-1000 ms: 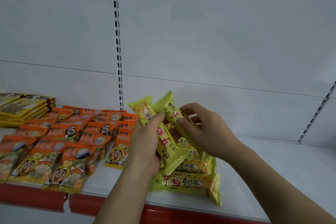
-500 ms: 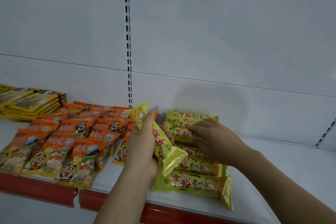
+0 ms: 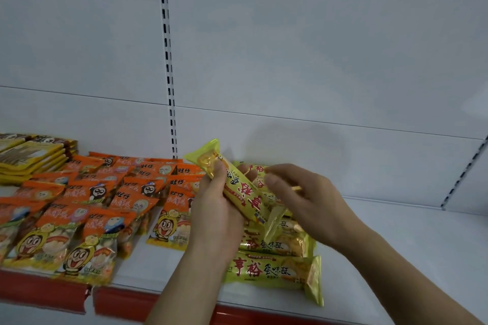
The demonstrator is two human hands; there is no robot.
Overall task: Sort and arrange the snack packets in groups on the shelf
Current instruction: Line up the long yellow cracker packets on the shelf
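Observation:
My left hand (image 3: pixel 216 216) grips a long yellow snack packet (image 3: pixel 237 187) with red lettering, held tilted above the white shelf (image 3: pixel 409 253). My right hand (image 3: pixel 303 203) hovers just right of it, fingers loosely bent and holding nothing. Under both hands lies a row of several matching yellow packets (image 3: pixel 274 270), laid flat from the back wall to the front edge; my hands hide the middle ones. To the left sit rows of orange packets (image 3: pixel 100 206) with cartoon faces.
Flat yellow-and-brown packs (image 3: pixel 29 158) are stacked at the far left by the back wall. A slotted upright (image 3: pixel 169 66) runs down the back panel, with another upright (image 3: pixel 464 169) at the right. A red strip (image 3: pixel 42 290) edges the shelf front. Bare shelf lies to the right.
My right hand has let go of the packet it laid at the back of the yellow row and lifted toward the packet in my left hand. My left hand kept its packet.

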